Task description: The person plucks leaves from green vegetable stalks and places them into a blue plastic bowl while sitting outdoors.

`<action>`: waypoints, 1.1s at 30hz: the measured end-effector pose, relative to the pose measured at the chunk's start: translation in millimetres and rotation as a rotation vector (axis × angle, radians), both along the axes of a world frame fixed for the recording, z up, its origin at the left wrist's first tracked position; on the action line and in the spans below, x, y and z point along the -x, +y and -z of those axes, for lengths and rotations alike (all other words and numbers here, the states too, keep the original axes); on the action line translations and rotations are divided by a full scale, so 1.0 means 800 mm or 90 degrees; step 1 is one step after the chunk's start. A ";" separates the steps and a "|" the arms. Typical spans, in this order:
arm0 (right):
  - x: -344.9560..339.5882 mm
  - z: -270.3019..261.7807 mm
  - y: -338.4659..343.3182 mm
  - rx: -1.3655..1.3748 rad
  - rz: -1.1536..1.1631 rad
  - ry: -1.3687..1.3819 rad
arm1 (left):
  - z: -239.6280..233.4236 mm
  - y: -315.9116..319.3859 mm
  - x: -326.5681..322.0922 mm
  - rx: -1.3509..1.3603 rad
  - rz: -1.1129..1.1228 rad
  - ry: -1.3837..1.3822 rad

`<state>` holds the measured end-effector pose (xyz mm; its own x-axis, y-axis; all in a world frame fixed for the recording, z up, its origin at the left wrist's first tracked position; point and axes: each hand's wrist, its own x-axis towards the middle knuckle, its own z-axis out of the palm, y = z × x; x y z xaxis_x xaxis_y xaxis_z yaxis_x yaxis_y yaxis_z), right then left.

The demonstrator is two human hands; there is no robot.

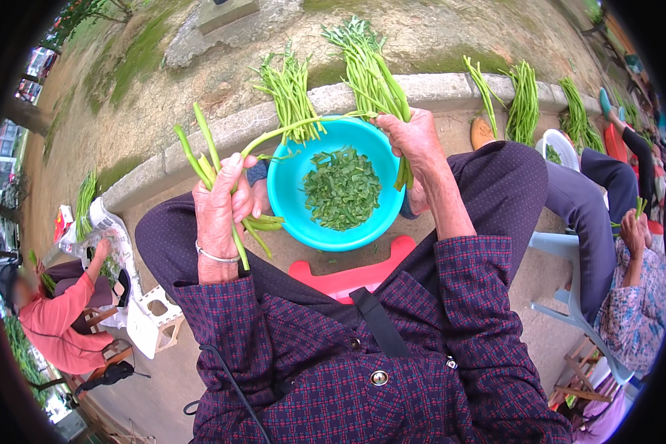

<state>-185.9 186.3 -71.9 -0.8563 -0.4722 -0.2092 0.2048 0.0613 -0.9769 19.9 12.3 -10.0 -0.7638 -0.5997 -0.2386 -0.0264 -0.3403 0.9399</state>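
Note:
Several green vegetable stems [204,158] are gripped in my left hand [225,194], their cut ends poking out above and below the fist. One thin stem [288,129] runs from there across to my right hand [416,139], whose thumb and fingers pinch its far end. My right hand also grips a few thicker stems [394,89]. Between my feet stands a turquoise plastic basin [282,208], with torn green leaves [341,188] heaped on its bottom. Beyond it, two bundles of leafy stems [291,100] [361,66] lean across the concrete kerb [333,100].
I sit over a red plastic stool [361,272]. At left, a person in a coral top [61,327] handles greens beside a white folding stool [164,316]. Close at right, another person sits on a grey-blue plastic chair [566,261]. More stem bundles [524,102] lie along the kerb, near a white basket [558,147].

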 end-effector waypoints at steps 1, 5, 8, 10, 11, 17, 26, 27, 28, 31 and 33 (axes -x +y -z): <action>0.000 0.002 -0.001 -0.003 0.009 -0.004 | 0.001 -0.001 -0.001 0.010 0.004 -0.006; -0.001 0.002 -0.004 -0.043 0.065 -0.033 | 0.001 -0.005 -0.004 0.047 0.004 -0.025; 0.002 0.004 0.004 -0.013 0.072 -0.067 | -0.002 -0.005 -0.005 0.063 -0.001 -0.030; -0.001 0.012 0.003 -0.001 0.063 -0.052 | -0.002 -0.005 -0.004 0.063 0.004 -0.027; -0.002 0.016 0.002 0.006 0.060 -0.044 | -0.002 -0.005 -0.002 0.059 0.011 -0.022; -0.030 0.021 -0.008 -0.027 0.044 -0.015 | -0.004 -0.003 -0.006 0.032 0.054 -0.018; -0.027 0.006 -0.011 0.202 0.210 -0.254 | -0.014 0.005 -0.005 -0.001 0.102 -0.017; -0.025 0.007 -0.011 0.187 0.215 -0.254 | -0.016 0.006 -0.004 -0.003 0.107 -0.014; -0.027 0.013 -0.011 0.172 0.185 -0.195 | -0.016 0.006 -0.004 -0.004 0.115 -0.013; -0.029 0.016 -0.011 0.150 0.145 -0.072 | -0.015 0.004 -0.005 -0.006 0.130 -0.013; -0.029 0.015 -0.012 0.108 0.116 -0.024 | -0.016 0.004 -0.006 -0.008 0.135 -0.012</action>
<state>-162.8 176.7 -83.8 -0.9237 -0.3413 -0.1743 0.2345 -0.1437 -0.9614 24.8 15.8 2.4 -0.8677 -0.4231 -0.2609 -0.1167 -0.3367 0.9343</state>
